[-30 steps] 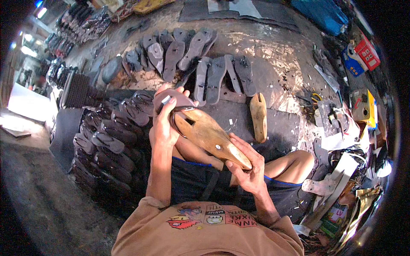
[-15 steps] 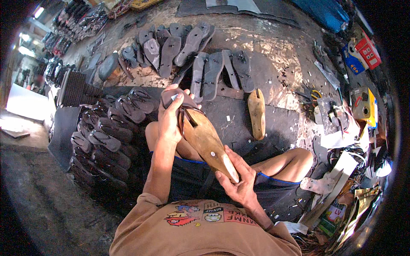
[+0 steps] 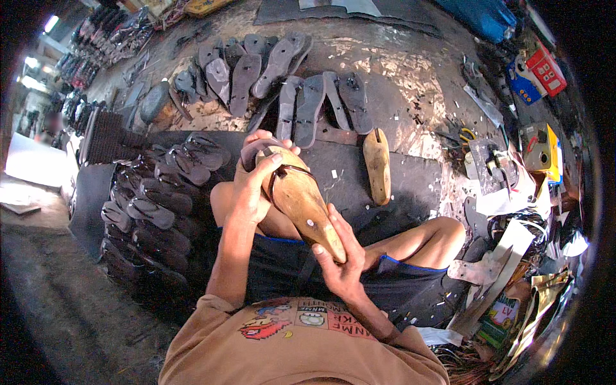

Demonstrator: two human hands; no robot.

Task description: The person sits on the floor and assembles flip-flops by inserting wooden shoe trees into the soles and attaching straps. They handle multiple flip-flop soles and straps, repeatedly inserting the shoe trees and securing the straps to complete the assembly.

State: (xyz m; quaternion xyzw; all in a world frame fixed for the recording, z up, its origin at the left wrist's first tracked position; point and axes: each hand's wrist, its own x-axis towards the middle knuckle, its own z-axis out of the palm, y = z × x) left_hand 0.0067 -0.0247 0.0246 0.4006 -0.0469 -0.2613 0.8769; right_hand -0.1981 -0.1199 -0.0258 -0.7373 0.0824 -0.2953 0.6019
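Observation:
A wooden shoe last lies slanted across my lap, held between both hands. My left hand is closed round its far, toe end, with the thumb pressing on top. There it also grips a dark sandal sole, whose thin dark straps loop over the last. My right hand is wrapped round the narrower near end, fingers along the right side and thumb on the left. Part of the sole is hidden behind the last. A second wooden last rests on the dark mat beyond my knee.
Several dark soles lie in rows ahead. Strapped sandals are piled at my left. On the right are yellow-handled scissors, a yellow box, a red box and scraps of material.
The last has turned a little and sits deeper under the straps; the slot seen in its top is now covered. My right hand has shifted slightly left and up with it.

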